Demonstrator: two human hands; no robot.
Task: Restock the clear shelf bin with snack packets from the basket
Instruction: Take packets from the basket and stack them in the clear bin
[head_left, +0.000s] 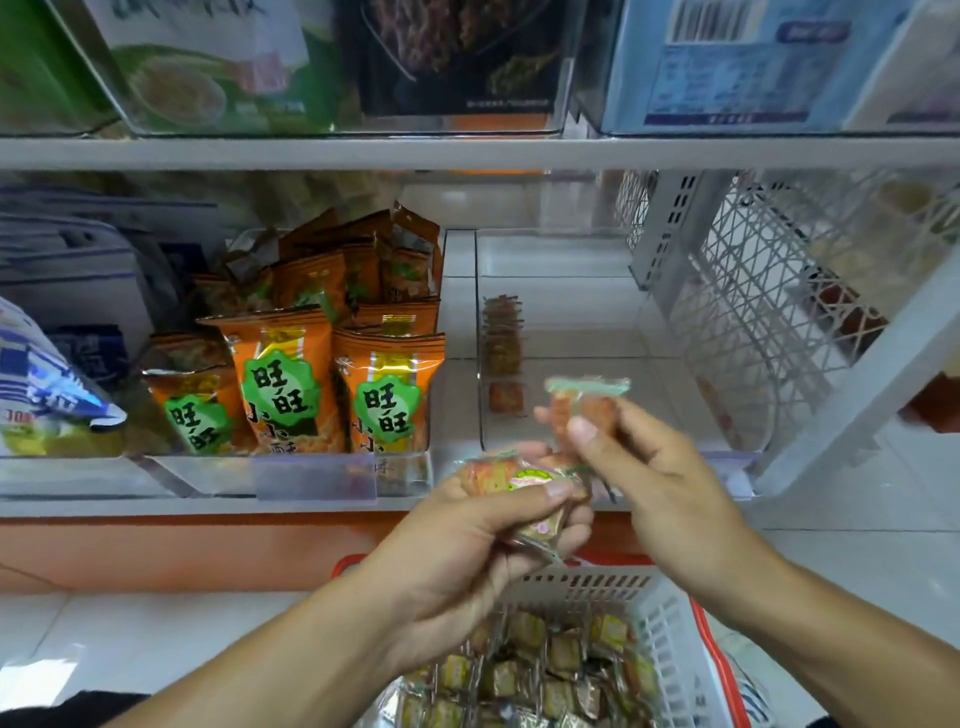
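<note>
My left hand grips a small bunch of clear-wrapped snack packets in front of the lower shelf. My right hand pinches one orange packet by thumb and fingers, lifted just above the bunch. Directly behind it stands the clear shelf bin, nearly bare inside, with orange reflections on its left wall. Below my hands sits the white basket with a red rim, holding several small wrapped packets.
A neighbouring clear bin to the left holds several orange snack bags. Blue and white packs lie at far left. A white lattice divider stands right of the bin. An upper shelf carries more bins overhead.
</note>
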